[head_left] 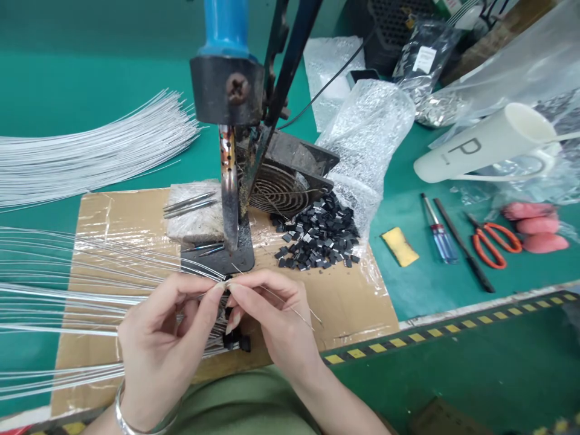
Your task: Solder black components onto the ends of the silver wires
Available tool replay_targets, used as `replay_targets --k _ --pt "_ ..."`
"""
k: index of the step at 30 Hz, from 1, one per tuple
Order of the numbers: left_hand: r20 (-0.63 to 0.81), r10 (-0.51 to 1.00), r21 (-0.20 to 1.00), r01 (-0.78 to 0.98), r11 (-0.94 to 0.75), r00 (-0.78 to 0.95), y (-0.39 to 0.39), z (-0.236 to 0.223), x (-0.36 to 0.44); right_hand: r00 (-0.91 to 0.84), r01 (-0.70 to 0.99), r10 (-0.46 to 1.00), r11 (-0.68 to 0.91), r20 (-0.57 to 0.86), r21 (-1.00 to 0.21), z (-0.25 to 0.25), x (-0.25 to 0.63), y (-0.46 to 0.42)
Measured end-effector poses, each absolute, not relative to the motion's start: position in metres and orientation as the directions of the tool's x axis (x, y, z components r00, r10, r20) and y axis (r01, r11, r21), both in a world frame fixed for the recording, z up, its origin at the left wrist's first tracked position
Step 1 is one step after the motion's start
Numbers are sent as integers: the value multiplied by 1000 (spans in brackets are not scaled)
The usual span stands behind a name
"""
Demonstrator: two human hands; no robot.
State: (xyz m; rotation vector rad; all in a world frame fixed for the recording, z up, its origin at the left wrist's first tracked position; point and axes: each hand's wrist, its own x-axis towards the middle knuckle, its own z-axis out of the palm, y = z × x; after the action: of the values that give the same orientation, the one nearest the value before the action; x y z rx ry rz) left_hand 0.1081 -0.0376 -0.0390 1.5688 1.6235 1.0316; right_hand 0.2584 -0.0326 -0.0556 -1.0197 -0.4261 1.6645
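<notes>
My left hand (161, 344) is closed, thumb and forefinger pinched at the ends of thin white wires (90, 296) that run in from the left. My right hand (281, 320) is pinched too, its fingertips meeting those of the left. A thin silvery wire (299, 311) passes through the right hand, its ends sticking out. Whatever sits between the fingertips is too small to make out. Black connectors (233, 341) lie partly hidden beneath the hands. Just above them, a blue-handled soldering iron (229, 181) hangs tip down in a stand.
A pile of small black connectors (319, 232) lies on the cardboard (357, 302) beside a dusty fan (283, 184). Farther right are a yellow sponge (399, 246), screwdriver (439, 235), orange-handled scissors (493, 241) and white mug (484, 145). A white wire bundle (99, 151) rests at left.
</notes>
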Motion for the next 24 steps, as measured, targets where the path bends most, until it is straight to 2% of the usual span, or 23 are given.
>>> replay_targets --k 5,13,17,24 --pt "92 994 849 525 -48 -57 -38 -40 106 -115 -631 901 -391 -418 -670 -56 263 -30" --pt "100 995 824 561 -70 -22 -37 -40 101 -189 -555 869 -478 -456 -681 -54 276 -25" --pt "68 997 837 546 -35 -40 -38 -40 104 -185 -550 878 -464 -441 -694 -55 277 -26" --pt "97 992 837 547 -37 -81 -40 -41 110 -148 -604 892 -423 -426 -675 -57 270 -30"
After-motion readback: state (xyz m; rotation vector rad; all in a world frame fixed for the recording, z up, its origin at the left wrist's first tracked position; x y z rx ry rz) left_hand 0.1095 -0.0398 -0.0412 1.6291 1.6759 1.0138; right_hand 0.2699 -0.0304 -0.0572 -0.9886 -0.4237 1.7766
